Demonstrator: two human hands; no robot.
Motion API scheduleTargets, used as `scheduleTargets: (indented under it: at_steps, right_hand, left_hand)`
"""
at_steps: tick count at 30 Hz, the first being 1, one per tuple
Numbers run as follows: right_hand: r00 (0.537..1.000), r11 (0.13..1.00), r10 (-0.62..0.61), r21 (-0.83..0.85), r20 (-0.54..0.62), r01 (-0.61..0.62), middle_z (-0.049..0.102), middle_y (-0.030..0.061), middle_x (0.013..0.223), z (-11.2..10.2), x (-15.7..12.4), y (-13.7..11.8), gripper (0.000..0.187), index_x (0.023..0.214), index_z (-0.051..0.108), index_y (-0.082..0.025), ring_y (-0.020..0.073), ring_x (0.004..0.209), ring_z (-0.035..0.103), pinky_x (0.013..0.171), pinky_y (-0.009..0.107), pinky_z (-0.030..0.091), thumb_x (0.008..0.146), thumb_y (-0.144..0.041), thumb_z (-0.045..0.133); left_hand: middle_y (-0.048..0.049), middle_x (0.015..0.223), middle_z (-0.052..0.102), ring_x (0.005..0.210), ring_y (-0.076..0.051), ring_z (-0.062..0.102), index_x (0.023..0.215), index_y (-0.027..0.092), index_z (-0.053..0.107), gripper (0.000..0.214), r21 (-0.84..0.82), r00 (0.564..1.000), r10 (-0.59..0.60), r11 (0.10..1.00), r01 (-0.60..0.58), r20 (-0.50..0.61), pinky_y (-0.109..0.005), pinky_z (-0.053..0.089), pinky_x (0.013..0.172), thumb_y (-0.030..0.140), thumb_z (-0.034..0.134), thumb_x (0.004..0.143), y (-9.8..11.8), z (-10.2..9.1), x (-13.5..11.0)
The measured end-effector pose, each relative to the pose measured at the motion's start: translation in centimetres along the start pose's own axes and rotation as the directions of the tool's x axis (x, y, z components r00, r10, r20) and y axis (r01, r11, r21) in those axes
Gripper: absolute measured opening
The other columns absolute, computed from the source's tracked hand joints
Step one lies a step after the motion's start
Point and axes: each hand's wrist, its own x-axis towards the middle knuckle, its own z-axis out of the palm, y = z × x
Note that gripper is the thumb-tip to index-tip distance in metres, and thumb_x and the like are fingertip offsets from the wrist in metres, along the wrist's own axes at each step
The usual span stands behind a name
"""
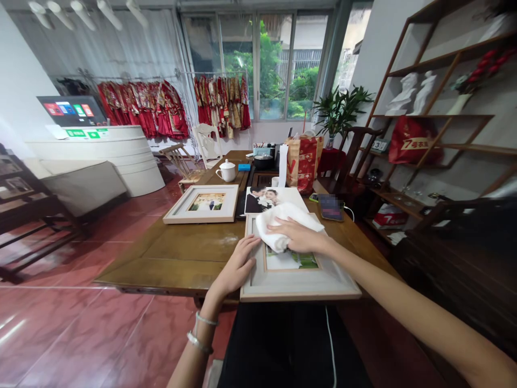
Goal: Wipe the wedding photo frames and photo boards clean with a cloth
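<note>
I log one pale picture frame (299, 288) at the worktop's (161, 258) near edge; white cloth (283, 210) upon it, under the flat, outspread right hand (294, 233); left hand (239, 262), loosely open, touching the frame's left side.

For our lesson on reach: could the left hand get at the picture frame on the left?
Probably yes: the left hand rests on the nearer frame, and only tabletop shows between it and the left picture frame.
</note>
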Motion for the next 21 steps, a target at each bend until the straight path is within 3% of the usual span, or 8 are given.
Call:
scheduleTargets:
  at_steps: [6,9,12,15,18,21]
  right_hand:
    - [0.988,0.998,0.055,0.012,0.142,-0.057,0.043,-0.0039,0.143,-1.8,-7.6,2.8,0.081,0.134,0.049,-0.028,0.024,0.139,0.023,0.113,0.052,0.016,0.059,0.001,0.038]
    - [0.986,0.989,0.147,-0.012,0.071,-0.147,0.044,-0.0039,0.143,-2.3,-8.9,4.1,0.077,0.134,0.05,-0.028,0.0244,0.139,0.024,0.112,0.051,0.018,0.062,-0.001,0.038]
    - [0.95,0.95,0.3,-0.069,-0.085,-0.306,0.044,-0.0018,0.143,-1.9,-7.7,4.7,0.077,0.135,0.048,-0.026,0.0247,0.138,0.026,0.112,0.048,0.021,0.062,-0.001,0.04]
    - [0.907,0.912,0.382,-0.086,-0.176,-0.401,0.04,0.004,0.146,-0.8,-4.9,3.9,0.077,0.139,0.043,-0.021,0.0295,0.139,0.022,0.11,0.054,0.019,0.064,-0.001,0.041]
    - [0.908,0.914,0.379,-0.083,-0.18,-0.398,0.033,0.011,0.149,0.4,-2.5,2.0,0.077,0.141,0.038,-0.014,0.0359,0.139,0.016,0.108,0.062,0.014,0.066,-0.002,0.042]
    - [0.953,0.954,0.284,-0.072,-0.104,-0.292,0.033,0.0077,0.149,1.1,-1.6,-0.7,0.08,0.142,0.037,-0.016,0.033,0.14,0.015,0.11,0.058,0.014,0.064,-0.001,0.043]
  left_hand:
    - [-0.0095,0.143,0.042,0.138,-0.024,0.026,0.134,0.019,0.047,0.05,-0.004,1.0,0.005,1.0,-0.005,-0.007,-0.048,0.018,0.116,0.012,0.042,0.085,0.0,0.0,0.0]
    - [-0.0097,0.142,0.043,0.138,-0.024,0.027,0.134,0.019,0.047,0.05,0.002,1.0,0.006,1.0,-0.006,-0.008,-0.048,0.018,0.116,0.011,0.042,0.084,-0.1,0.0,0.0]
    - [-0.0099,0.141,0.044,0.138,-0.024,0.027,0.133,0.019,0.048,0.05,0.003,1.0,0.0,1.0,0.001,-0.01,-0.048,0.018,0.116,0.012,0.042,0.084,0.0,0.0,0.0]
    - [-0.0092,0.142,0.044,0.139,-0.024,0.026,0.133,0.019,0.048,0.05,0.006,1.0,-0.006,1.0,0.006,-0.005,-0.048,0.018,0.117,0.011,0.042,0.084,0.1,0.0,0.0]
    - [-0.0096,0.142,0.043,0.139,-0.024,0.026,0.134,0.019,0.047,0.05,0.014,1.0,-0.013,1.0,0.013,0.001,-0.048,0.017,0.117,0.011,0.042,0.084,0.2,0.0,0.0]
    - [-0.0098,0.142,0.044,0.138,-0.023,0.028,0.133,0.019,0.048,0.046,0.011,1.0,-0.021,1.0,0.022,-0.016,-0.046,0.018,0.117,0.017,0.043,0.087,0.2,0.1,0.0]
